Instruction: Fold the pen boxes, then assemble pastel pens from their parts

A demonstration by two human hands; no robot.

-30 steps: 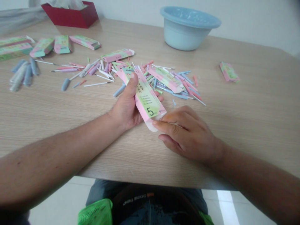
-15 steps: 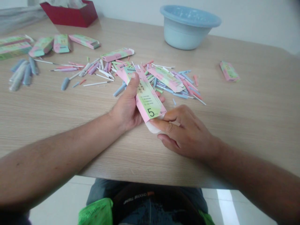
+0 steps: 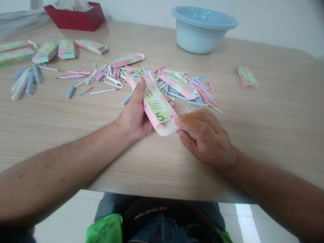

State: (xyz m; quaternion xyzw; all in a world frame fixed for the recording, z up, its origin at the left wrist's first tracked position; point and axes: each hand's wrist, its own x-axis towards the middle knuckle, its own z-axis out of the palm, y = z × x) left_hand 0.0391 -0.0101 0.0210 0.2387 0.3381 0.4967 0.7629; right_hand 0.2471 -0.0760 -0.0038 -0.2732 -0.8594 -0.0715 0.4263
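A pink and green cardboard box point(image 3: 157, 104) marked with a 5 is tilted in my left hand point(image 3: 136, 113), thumb on top and fingers beneath. Its near end stands open, with a white flap point(image 3: 165, 130) sticking out. My right hand point(image 3: 207, 135) pinches the corner of that end between thumb and forefinger. Beyond the box lies a loose pile of slim pastel sticks and caps point(image 3: 111, 76) in pink, purple, blue, green and white. Another pink and green box point(image 3: 178, 84) rests on the pile's right side. Whatever is inside the held box is hidden.
Several similar boxes point(image 3: 67, 49) lie at the back left, and a small one point(image 3: 247, 77) at the right. Blue and whitish capped pieces point(image 3: 25, 81) are grouped at the left. A blue basin point(image 3: 202, 32) and a red box point(image 3: 76, 17) stand at the back.
My right forefinger, which lay across the box's open end, has drawn back to a pinch at its right corner. More of the white flap shows. The box has shifted slightly left and up.
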